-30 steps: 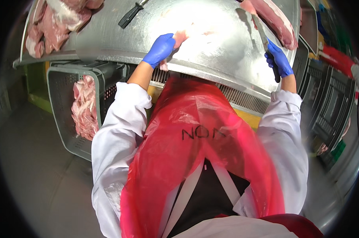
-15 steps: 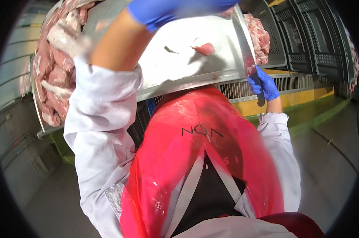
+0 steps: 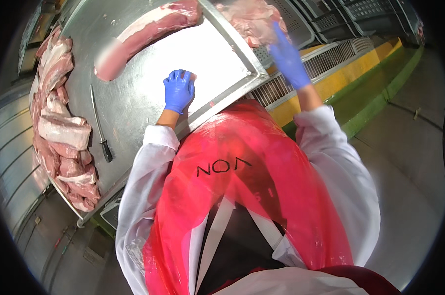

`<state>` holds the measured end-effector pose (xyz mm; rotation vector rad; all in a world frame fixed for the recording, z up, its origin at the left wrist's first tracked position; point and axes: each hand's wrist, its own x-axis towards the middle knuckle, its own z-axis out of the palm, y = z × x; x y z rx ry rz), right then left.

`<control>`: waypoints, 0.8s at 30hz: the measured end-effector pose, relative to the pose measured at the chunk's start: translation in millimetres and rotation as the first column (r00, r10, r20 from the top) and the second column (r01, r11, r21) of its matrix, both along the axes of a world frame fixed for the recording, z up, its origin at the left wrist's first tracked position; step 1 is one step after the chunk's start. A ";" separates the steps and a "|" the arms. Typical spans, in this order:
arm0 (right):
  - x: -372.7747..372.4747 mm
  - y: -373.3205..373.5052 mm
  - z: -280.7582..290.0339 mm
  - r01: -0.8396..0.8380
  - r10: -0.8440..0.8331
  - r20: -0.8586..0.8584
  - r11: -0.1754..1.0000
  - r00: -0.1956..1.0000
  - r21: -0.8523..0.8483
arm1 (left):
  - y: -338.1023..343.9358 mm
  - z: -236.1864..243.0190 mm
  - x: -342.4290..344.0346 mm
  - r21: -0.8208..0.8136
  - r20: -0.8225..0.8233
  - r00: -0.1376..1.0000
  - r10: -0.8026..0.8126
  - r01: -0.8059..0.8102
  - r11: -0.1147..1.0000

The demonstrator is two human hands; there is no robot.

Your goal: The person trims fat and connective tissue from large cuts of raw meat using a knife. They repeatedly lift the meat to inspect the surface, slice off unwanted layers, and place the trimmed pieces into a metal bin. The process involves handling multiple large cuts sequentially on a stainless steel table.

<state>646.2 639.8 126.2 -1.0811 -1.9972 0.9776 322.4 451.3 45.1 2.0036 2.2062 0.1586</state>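
Your long cut of meat [image 3: 153, 33] lies on the tabletop [image 3: 129, 110]; take it as the landmark. On its near side your left hand [image 3: 179, 91] rests with fingers curled, a small pink scrap [image 3: 193, 77] beside them; whether they grip it, you can't tell from here. To its right, past the tabletop's edge, your right hand [image 3: 289, 59] is blurred, fingers stretched open, no grip visible, just by the pale trimmings [image 3: 254, 22] in the grey crate [image 3: 297, 22]. A slim black-handled tool [image 3: 106, 150] lies to its near left. The step in hand seems to be dealing with trimmings; the next move probably calls for a sure grip on that slippery scrap
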 end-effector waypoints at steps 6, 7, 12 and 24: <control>-262.1 43.2 5.0 -0.459 0.463 -0.086 0.806 0.882 -0.375 | -80.9 -26.8 -84.4 0.034 0.173 0.893 0.415 -0.427 0.904; -317.6 53.1 -18.6 -0.519 0.519 -0.090 0.798 0.850 -0.308 | -104.6 -23.5 -99.3 0.051 0.249 0.838 0.486 -0.512 0.857; -508.5 82.3 -77.7 -0.438 0.377 0.266 0.869 0.887 0.229 | -247.3 64.5 -168.0 0.435 0.300 0.600 0.741 -0.778 0.454; -536.2 -66.9 -97.1 -0.635 0.621 0.444 0.760 0.646 -0.137 | -674.2 106.6 -157.4 0.324 0.106 -0.113 0.988 -0.935 -0.142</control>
